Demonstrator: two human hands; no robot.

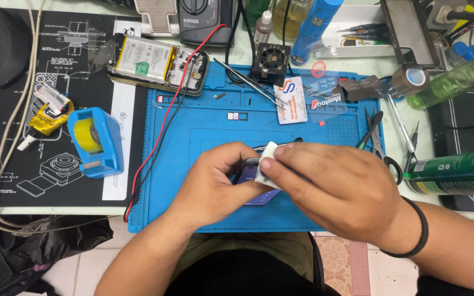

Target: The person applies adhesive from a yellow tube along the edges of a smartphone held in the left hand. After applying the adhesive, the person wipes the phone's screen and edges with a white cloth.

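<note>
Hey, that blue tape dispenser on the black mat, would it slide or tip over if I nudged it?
The blue tape dispenser looks like light plastic, so a nudge would probably slide it rather than tip it: it sits low and broad on the black mat. The yellow roll sits inside the housing, so it likely stays put. Neither hand is near it.

Both bare forearms rise from the lower edge of the frame and meet at its centre. The left hand [215, 183] sits knuckles up, fingers curled inward and pinched together just left of centre. The right hand [330, 189] lies across from the right, back upward, its fingers [281, 156] bent and pressed down beside the left fingertips; a dark band circles the right wrist.
</note>
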